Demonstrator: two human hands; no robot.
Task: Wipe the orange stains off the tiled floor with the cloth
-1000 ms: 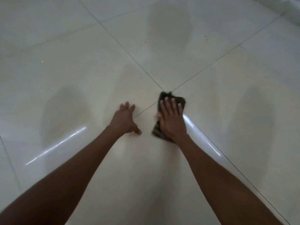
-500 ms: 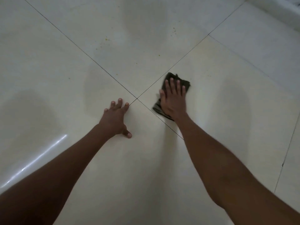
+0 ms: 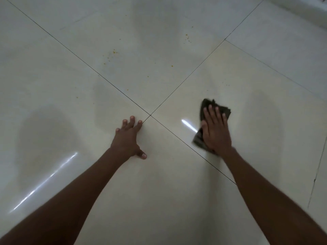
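Since a moment ago, the cloth (image 3: 215, 110) has slid rightward, away from the grout cross. Left hand (image 3: 128, 138) lies flat, fingers spread, holding nothing. Orange stains (image 3: 114, 52) dot the tiled floor (image 3: 159, 191) beyond. Right hand (image 3: 215, 131) presses open-palmed on the cloth.

No readable txt, labels or nos. anywhere.

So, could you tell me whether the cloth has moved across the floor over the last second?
Yes. The cloth slid rightward from the tile-joint crossing onto the right-hand tile, under the right hand.
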